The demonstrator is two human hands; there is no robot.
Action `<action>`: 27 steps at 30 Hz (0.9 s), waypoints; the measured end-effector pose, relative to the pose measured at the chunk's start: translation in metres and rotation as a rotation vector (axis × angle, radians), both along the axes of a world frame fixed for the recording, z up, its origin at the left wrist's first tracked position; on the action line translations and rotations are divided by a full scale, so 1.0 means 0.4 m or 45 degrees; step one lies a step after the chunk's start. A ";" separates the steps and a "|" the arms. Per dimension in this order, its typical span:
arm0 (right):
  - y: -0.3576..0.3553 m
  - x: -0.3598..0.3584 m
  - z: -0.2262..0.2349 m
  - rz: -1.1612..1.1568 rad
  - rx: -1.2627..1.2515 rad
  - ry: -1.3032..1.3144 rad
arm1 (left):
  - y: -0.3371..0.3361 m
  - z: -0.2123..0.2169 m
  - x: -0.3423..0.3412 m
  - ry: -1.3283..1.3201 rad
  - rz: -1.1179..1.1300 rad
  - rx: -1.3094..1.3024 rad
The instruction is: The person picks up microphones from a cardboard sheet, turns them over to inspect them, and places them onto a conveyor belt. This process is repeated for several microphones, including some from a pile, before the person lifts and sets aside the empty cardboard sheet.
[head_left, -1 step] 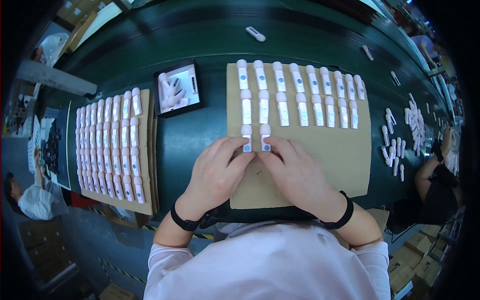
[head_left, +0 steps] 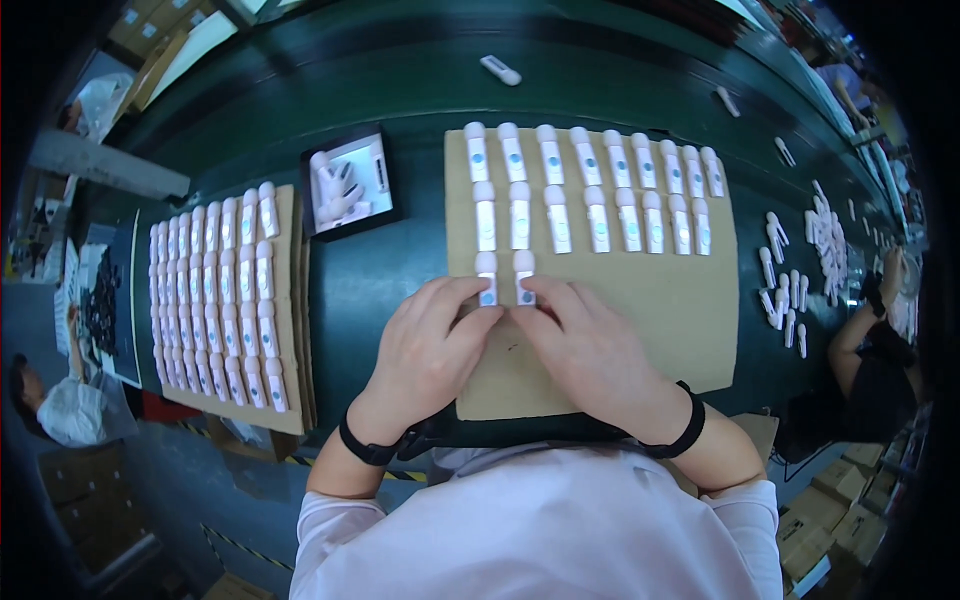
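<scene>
Two small pale-pink wand-shaped devices with rounded heads, silvery bodies and blue dots lie side by side in the nearest row on a cardboard sheet [head_left: 640, 330]. My left hand [head_left: 425, 335] has its thumb and index finger closed on the lower end of the left wand [head_left: 486, 266]. With thumb and index finger, my right hand [head_left: 590, 345] grips the lower end of the right wand [head_left: 524, 264]. Both wands lie on the cardboard with their heads pointing away from me. Beyond them, two rows of similar wands [head_left: 557, 220] lie face up.
On the left, stacked cardboard sheets [head_left: 288, 330] carry several rows of wands. A black box [head_left: 392, 205] behind them holds loose wands. More wands [head_left: 825, 240] are scattered at the right of the green table [head_left: 380, 270]. A co-worker's arm [head_left: 850, 340] reaches in there; another person [head_left: 75, 405] is at far left.
The cardboard and the things on the table have shifted slightly left in the view. Both hands keep hold of the same two wands.
</scene>
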State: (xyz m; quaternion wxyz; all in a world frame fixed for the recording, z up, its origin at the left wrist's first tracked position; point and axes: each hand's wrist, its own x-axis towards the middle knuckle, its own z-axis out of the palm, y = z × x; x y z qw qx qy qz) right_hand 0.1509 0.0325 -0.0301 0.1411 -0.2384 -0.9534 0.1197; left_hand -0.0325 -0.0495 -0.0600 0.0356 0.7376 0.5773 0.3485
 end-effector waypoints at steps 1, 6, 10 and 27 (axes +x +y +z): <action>0.003 0.006 0.007 0.023 -0.023 0.004 | 0.001 0.005 0.001 -0.001 0.014 -0.026; 0.033 0.081 0.104 0.032 -0.108 0.062 | -0.004 0.058 -0.011 -0.053 0.048 -0.068; 0.142 0.202 0.173 -0.018 -0.105 0.165 | 0.021 0.104 -0.054 -0.198 0.143 -0.020; 0.941 0.355 -0.043 -0.758 0.117 -0.198 | 0.461 0.149 -0.316 0.386 0.221 -0.141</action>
